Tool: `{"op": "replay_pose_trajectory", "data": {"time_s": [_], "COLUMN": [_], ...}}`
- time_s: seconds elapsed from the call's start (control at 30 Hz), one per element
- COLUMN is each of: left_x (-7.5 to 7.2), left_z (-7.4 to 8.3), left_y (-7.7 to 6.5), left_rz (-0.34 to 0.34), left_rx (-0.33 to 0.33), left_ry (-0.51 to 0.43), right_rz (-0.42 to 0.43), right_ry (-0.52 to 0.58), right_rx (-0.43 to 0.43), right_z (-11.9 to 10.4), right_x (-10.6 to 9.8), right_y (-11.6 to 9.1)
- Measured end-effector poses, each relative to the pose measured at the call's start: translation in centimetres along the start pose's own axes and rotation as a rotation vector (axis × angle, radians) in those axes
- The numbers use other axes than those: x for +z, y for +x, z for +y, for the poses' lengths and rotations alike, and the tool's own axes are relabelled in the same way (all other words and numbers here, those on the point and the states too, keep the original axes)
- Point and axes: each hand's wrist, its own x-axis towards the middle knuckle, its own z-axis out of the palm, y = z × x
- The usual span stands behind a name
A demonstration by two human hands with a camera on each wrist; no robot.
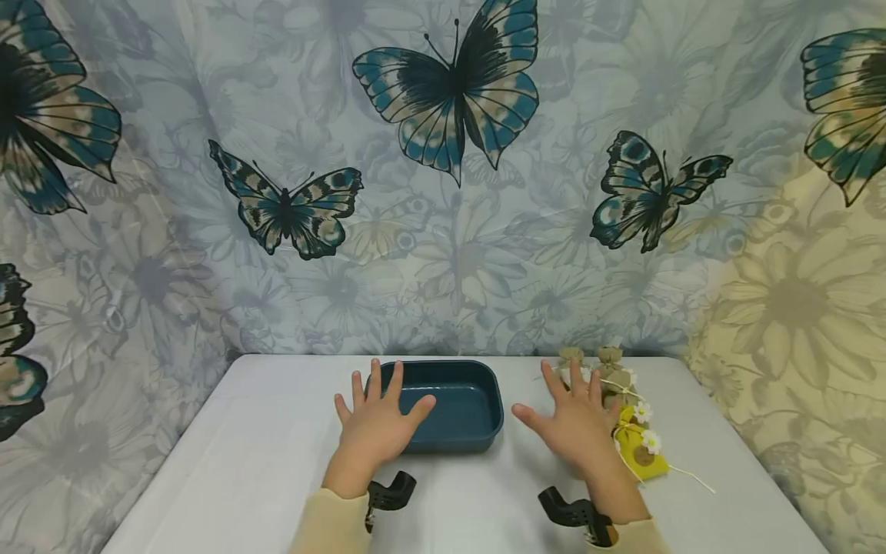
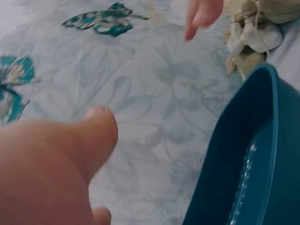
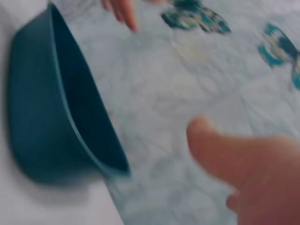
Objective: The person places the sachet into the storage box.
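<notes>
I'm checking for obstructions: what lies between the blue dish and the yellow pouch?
In the head view, the right hand shows between the blue dish and the yellow pouch, with white tabletop visible between hand and dish.

No readable text (labels and numbers included).

1. The left sleeve (image 1: 331, 525) is pale cream-yellow, plain, and ends at the wrist.
2. The right sleeve (image 1: 628, 538) matches it in colour and plainness; only its end shows.
3. The left mount (image 1: 394, 492), worn at the wrist, is matt black and bent, with a blunt, squared outer end and a narrower dark part below.
4. The right mount (image 1: 566, 508) is likewise black and angular, curving into a dark band with small light specks too tiny to make out.
5. Left hand (image 1: 377, 432) and right hand (image 1: 576, 425) are bare.
</notes>
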Motion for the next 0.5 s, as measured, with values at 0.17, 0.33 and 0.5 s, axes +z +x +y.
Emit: {"op": "replay_pose_trajectory", "data": {"time_s": [0.17,0.33,0.5], "left_x": [-1.0,-0.5,1.3], "left_z": [-4.2,-8.1,-10.4], "left_y": [-0.1,0.0,0.4], "left_rz": [-0.051,-0.127,-0.157], "left_rx": [0.097,0.214,0.234], "left_ry": [-0.193,-0.395,-0.575], "right_rz": [-0.036,-0.102,-0.194], "right_ry": [0.204,0.496,0.806], "right_rx": [-0.071,-0.119,-0.125], "right_z": [4.7,9.8,14.1], "right_x": [-3.3,-5.8,-6.6], "right_y": [-0.6,-1.7,-2.7]}}
